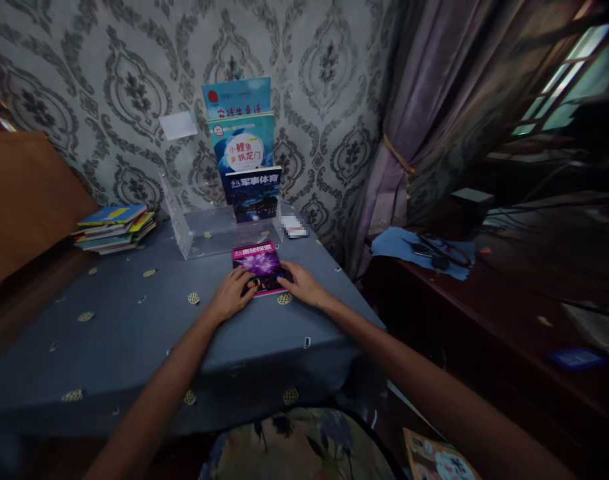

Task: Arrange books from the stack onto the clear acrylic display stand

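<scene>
A book with a purple starburst cover and a pink band point(259, 257) lies face up on the table in front of me. My left hand point(233, 293) is over its left side, fingers bent onto the cover and thumb near the lower edge. At the opposite side, my right hand point(303, 284) has its thumb and fingers on the right edge. Just behind stands a clear acrylic display rack point(209, 243). Upright at its right end are a dark military-themed book point(257, 197), a teal book with a white circle point(244, 150) and a taller blue book point(239, 97).
A stack of books point(115, 230) sits at the table's left. The blue patterned tablecloth point(134, 333) drapes over the front edge. Right of the rack is a small blurred-out item point(294, 227). A dark red desk point(484, 313) with a blue cloth point(419, 250) stands across a gap at right.
</scene>
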The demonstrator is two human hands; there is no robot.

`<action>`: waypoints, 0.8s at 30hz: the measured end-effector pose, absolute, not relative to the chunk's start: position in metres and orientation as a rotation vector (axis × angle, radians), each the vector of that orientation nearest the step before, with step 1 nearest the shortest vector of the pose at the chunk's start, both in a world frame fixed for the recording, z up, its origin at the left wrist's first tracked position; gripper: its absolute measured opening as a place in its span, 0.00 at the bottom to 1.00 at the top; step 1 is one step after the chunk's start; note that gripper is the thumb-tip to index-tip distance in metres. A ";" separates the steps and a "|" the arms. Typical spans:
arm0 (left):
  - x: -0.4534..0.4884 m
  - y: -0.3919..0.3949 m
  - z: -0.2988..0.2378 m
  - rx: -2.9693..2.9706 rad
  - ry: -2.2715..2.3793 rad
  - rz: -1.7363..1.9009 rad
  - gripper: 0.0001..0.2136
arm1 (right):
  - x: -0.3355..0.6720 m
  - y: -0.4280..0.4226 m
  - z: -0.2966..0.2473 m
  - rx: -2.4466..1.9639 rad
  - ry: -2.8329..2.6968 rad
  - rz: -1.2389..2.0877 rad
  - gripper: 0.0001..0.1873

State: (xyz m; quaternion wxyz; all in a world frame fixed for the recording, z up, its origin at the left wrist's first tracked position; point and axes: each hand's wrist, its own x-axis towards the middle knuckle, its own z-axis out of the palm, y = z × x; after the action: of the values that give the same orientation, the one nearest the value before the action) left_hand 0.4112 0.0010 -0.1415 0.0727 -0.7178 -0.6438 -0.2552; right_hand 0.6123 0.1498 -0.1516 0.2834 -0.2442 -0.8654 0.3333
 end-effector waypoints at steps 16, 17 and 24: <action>0.418 0.015 -0.120 -2.117 -2.109 -0.552 0.14 | 0.577 0.189 -0.168 -0.687 -2.064 1.156 0.30; 0.418 0.020 -0.119 -2.102 -2.110 -0.506 0.15 | 0.578 0.189 -0.167 -0.675 -2.031 1.204 0.30; 0.422 0.038 -0.124 -2.045 -2.075 -0.414 0.18 | 0.579 0.186 -0.155 -0.585 -1.871 1.477 0.30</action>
State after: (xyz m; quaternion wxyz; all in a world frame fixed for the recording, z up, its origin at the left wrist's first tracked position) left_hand 0.4215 0.0383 -0.1235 0.0996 -0.6915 -0.7016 -0.1400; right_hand 0.5787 0.1858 -0.1547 0.3370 -0.2244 -0.7176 0.5667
